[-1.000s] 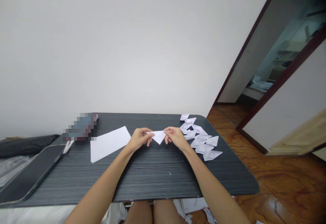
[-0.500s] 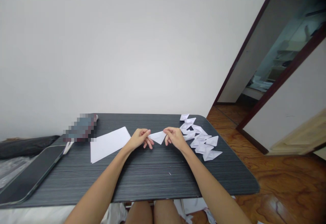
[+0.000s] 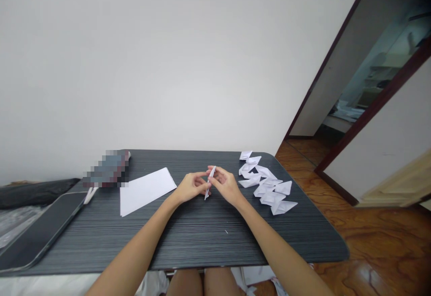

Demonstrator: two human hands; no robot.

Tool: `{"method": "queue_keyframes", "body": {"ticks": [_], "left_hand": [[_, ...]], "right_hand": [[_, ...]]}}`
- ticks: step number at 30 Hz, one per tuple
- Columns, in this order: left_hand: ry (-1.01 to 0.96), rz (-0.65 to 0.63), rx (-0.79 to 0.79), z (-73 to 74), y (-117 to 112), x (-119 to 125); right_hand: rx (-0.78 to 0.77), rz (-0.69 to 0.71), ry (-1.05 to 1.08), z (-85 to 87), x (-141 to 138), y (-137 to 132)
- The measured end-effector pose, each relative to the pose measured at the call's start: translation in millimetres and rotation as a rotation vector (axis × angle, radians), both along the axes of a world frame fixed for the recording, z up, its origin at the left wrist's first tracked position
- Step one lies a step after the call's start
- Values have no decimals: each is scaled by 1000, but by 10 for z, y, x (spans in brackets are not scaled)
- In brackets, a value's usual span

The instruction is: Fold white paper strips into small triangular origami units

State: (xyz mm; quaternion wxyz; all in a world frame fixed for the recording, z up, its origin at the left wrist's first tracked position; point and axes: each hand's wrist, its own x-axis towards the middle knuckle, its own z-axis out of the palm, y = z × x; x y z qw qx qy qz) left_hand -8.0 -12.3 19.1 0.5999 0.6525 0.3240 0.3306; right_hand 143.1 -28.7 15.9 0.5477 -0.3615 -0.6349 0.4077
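Over the middle of the dark striped table [image 3: 202, 237], my two hands meet around a small folded white paper piece [image 3: 208, 186], now seen edge-on as a thin upright sliver. My left hand [image 3: 191, 186] pinches it from the left. My right hand [image 3: 225, 183] pinches it from the right, fingers curled over its top. A flat white paper sheet [image 3: 144, 189] lies just left of my left hand. To the right of my right hand lies a pile of folded paper pieces [image 3: 266, 184], several of them.
A dark tablet or phone [image 3: 37, 233] lies at the table's left end, with a blurred-out object [image 3: 106, 168] behind it. The table's right edge drops to a wooden floor [image 3: 377, 242], and an open doorway [image 3: 370, 76] stands beyond. Paper scraps lie under the table near my knees.
The folded triangle, held flat and wide between my hands before, has been folded or turned edge-on; my hands have come together.
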Motion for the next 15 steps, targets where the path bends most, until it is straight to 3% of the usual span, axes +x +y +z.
{"method": "queue_keyframes", "body": {"ticks": [10, 15], "left_hand": [[-103, 93, -48, -10, 16, 27], [-140, 128, -96, 31, 14, 18]], "right_hand": [[215, -105, -312, -32, 43, -28], [191, -163, -242, -33, 63, -19]]}}
